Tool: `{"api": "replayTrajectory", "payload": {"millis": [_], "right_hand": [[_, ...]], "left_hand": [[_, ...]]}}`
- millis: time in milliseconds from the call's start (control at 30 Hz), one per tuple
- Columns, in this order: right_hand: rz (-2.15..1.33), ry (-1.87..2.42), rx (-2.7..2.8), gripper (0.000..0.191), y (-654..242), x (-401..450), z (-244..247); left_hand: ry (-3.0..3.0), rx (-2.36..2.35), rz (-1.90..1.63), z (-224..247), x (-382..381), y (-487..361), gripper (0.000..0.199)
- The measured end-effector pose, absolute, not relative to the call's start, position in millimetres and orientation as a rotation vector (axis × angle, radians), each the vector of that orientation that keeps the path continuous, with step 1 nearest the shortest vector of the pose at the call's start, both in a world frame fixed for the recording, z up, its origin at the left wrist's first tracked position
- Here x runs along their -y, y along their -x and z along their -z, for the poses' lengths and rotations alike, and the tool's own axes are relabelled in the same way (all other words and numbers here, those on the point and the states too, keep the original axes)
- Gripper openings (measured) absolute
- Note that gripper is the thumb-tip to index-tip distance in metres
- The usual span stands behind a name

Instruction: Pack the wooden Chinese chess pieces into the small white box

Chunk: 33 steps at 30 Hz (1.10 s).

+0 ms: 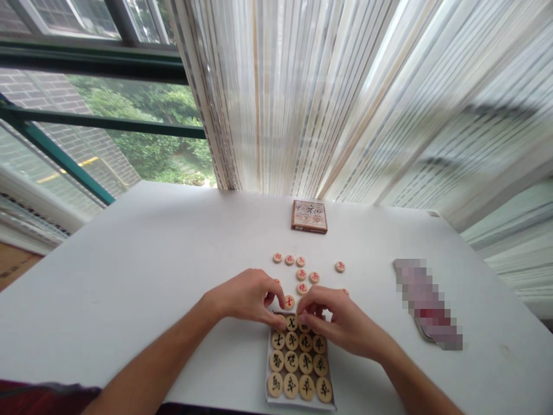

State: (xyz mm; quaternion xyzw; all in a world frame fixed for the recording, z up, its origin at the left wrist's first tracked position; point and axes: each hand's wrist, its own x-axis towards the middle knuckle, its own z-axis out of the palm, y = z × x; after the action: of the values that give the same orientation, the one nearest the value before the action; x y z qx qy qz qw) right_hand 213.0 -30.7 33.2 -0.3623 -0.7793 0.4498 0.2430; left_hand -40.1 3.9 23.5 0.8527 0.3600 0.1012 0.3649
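Note:
Round wooden xiangqi pieces with black characters point(299, 362) fill a white tray point(300, 405) in tight rows, close to the table's near edge. My left hand point(245, 298) curves over the tray's far left corner, with its fingertips beside a red-marked piece point(289, 302) and its thumb by the top row. My right hand point(341, 323) reaches in from the right, and its fingertips rest over the tray's top row, partly hiding several pieces. Looser red-marked pieces point(301, 274) lie scattered on the table beyond my hands.
A small brown xiangqi box point(309, 216) lies towards the back of the white table point(108, 276). A pixelated, unreadable object point(427, 302) lies to the right. A striped sheer curtain point(345, 115) and a window point(129, 115) stand beyond the far edge.

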Motion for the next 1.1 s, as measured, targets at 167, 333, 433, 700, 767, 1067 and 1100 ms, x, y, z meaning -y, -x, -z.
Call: {"api": "replayTrajectory", "payload": {"millis": [167, 333, 433, 700, 767, 1067, 1100], "right_hand": [[-1.261, 1.040, 2.172, 0.005, -208, 36, -32], [-1.219, 1.049, 2.247, 0.008, -202, 40, -28], [-1.163, 1.056, 2.274, 0.007, -199, 41, -24], [-1.003, 1.035, 2.340, 0.006, -200, 42, -15], [-0.975, 1.043, 2.354, 0.005, -200, 43, -13], [-0.949, 1.067, 2.391, 0.010, -201, 42, -9], [-0.955, 1.065, 2.386, 0.010, -202, 42, -10]], "left_hand": [[-2.166, -0.940, -0.252, -24, -4, 41, 0.027], [-2.160, -0.933, -0.269, -23, -3, 41, 0.025], [-2.160, -0.940, -0.261, -23, -3, 41, 0.026], [-2.153, -0.954, -0.239, -23, -3, 40, 0.024], [-2.154, -0.955, -0.240, -23, -3, 40, 0.023], [-2.155, -0.959, -0.206, -24, -4, 40, 0.024], [-2.153, -0.958, -0.204, -24, -4, 40, 0.024]]}}
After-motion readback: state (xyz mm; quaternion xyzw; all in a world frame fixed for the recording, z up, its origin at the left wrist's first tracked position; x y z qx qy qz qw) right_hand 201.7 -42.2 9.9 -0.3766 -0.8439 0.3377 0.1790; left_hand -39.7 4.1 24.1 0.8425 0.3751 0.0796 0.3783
